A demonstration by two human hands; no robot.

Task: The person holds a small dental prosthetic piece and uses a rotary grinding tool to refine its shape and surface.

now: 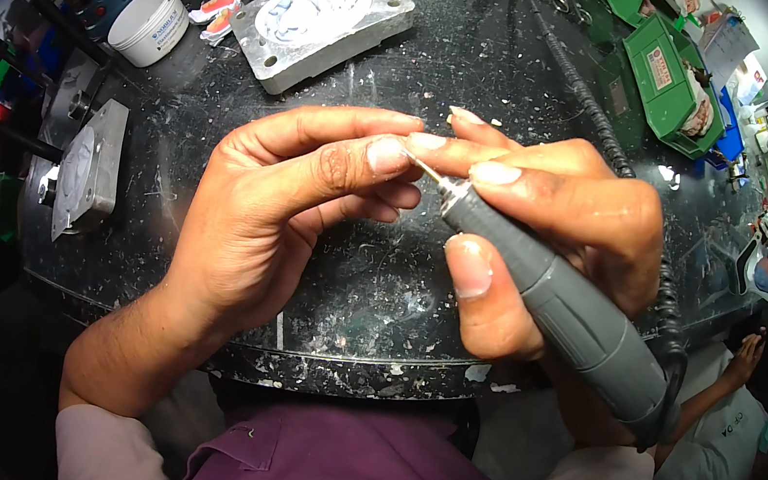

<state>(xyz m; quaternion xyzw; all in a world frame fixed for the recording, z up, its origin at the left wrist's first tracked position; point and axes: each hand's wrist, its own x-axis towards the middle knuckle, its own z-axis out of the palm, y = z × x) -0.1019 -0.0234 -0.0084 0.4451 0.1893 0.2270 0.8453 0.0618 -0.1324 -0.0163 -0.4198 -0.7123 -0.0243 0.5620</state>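
Note:
My right hand (594,211) grips a dark grey rotary handpiece (579,317) like a pen, with its body slanting down to the right. A thin metal bur (426,167) sticks out of its nose and reaches the thumb tip of my left hand (257,198). The left thumb and fingers are closed in a pinch beside the bur tip. Whatever they hold, if anything, is hidden behind the fingertips. Both hands are above the black workbench (376,298), close to its front edge, with their fingertips nearly meeting.
A metal flask half (373,37) filled with white plaster lies beyond my hands, with red-and-white dental models (215,8) and a white tub (149,25) to its left. A coiled black cord (586,92) runs on the right, near green bins (656,82). Another person (716,424) sits at far right.

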